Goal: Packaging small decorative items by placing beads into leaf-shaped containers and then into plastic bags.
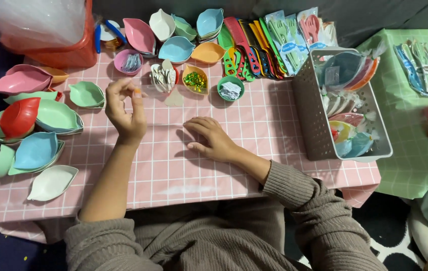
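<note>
Clear plastic bag (pixel 161 95), really thin and see-through, is what the left hand (pixel 126 108) is pinching between thumb and fingertips, lifted a bit off the pink checked table (pixel 254 125) near its middle. It's hard to make out the bag's edges since it's transparent, so I can't say how far it stretches, but the pinch looks light, like you'd hold something flimsy by a corner to keep it open or flat. The right hand (pixel 211 138) isn't gripping anything; it lies palm down with fingers spread on the table, just right of the left hand, maybe pressing the bag's lower end flat, can't tell for sure.

Everything else is laid out in reach like a little assembly line. Along the far edge there are small bowls, one with green glitter bits (pixel 195 80), one green bowl (pixel 230 88) with silvery stuff, plus a cup of tiny spoons (pixel 163 76). Combs (pixel 246 45) in many colours fan out behind them. Leaf-shaped dishes (pixel 38 135) are stacked along the left edge. A grey basket (pixel 314 120) at the right edge holds already bagged sets.
</note>
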